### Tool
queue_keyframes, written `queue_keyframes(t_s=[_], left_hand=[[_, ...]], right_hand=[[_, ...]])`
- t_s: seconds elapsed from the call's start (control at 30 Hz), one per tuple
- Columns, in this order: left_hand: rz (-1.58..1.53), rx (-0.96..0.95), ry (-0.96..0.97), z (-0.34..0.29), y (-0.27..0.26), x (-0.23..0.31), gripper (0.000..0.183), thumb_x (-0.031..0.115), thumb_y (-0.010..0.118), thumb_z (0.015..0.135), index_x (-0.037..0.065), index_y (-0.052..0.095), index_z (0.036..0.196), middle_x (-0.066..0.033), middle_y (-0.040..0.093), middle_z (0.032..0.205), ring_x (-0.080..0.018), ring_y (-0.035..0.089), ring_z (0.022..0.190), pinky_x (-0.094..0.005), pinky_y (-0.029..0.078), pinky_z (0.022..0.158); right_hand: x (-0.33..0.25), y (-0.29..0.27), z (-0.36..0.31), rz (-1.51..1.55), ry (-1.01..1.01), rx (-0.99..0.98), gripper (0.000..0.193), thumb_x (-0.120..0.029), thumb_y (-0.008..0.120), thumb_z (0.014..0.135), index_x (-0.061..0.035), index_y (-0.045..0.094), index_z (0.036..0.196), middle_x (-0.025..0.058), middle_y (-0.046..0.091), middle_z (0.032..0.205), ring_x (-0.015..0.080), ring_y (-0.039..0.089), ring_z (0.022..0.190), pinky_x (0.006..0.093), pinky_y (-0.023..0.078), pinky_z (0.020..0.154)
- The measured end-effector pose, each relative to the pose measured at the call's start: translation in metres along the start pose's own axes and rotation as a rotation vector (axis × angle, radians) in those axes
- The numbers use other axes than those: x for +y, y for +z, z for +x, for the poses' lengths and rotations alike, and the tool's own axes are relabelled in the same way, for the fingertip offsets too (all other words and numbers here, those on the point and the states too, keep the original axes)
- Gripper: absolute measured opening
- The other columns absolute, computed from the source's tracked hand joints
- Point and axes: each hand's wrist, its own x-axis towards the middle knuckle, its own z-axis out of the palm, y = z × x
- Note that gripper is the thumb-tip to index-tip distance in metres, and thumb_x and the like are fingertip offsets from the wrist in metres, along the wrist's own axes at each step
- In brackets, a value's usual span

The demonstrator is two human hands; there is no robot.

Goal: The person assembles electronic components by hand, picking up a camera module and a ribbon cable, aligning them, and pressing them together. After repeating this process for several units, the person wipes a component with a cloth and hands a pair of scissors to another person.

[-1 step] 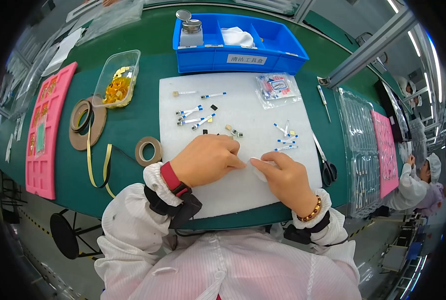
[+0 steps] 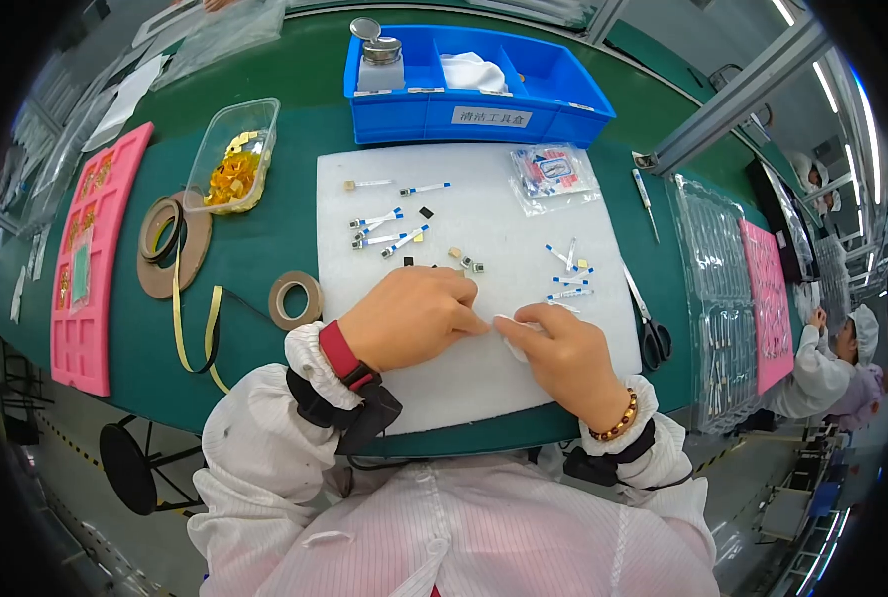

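Observation:
Both hands meet over the front half of a white foam mat (image 2: 444, 388). My left hand (image 2: 409, 316) is closed in a pinch, its fingertips pointing right; whatever they grip is too small to make out. Just right of them, my right hand (image 2: 573, 360) is closed with a small white cloth-like piece (image 2: 515, 348) under its thumb and index finger. Beyond the hands lie several small camera modules with white-and-blue flex cables (image 2: 376, 219). More short white-and-blue strips (image 2: 568, 294) lie beyond my right hand. Small black pieces (image 2: 426, 213) and tan pieces (image 2: 454, 253) are scattered among them.
Behind the mat stands a blue divided bin (image 2: 404, 124) with a metal-topped bottle (image 2: 380, 68) and white cloth (image 2: 474, 74). A plastic bag (image 2: 552, 177) lies on the mat. Scissors (image 2: 651, 333) and a screwdriver (image 2: 645, 204) lie right; tape rolls (image 2: 295, 300) and a plastic tub (image 2: 233, 159) left.
My right thumb and index finger have shifted slightly left, closer to my left fingertips. The left hand and the parts on the mat look the same.

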Motion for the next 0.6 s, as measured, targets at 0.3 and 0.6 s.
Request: queue_keyframes(t_s=[0.3,0.6], left_hand=[[-0.008,-0.012,-0.019,-0.001,-0.002,0.0,0.017,0.011,0.073,0.082,0.018,0.081,0.096,-0.002,0.062,0.081,-0.0216,0.062,0.079,-0.035,0.05,0.069],[-0.078,0.011,-0.037,0.018,-0.006,0.014,0.014,0.01,0.073,0.083,0.012,0.08,0.094,-0.0029,0.063,0.08,-0.0232,0.063,0.079,-0.0357,0.051,0.069]], right_hand=[[0.0,-0.002,0.002,-0.037,-0.029,-0.041,0.032,-0.004,0.068,0.077,-0.0119,0.073,0.108,0.0045,0.067,0.099,0.0191,0.067,0.084,0.0298,0.054,0.063],[0.035,-0.04,-0.023,-0.006,0.329,0.145,0.025,-0.001,0.069,0.083,-0.0084,0.075,0.106,0.0075,0.068,0.094,0.024,0.069,0.076,0.0312,0.054,0.063]])
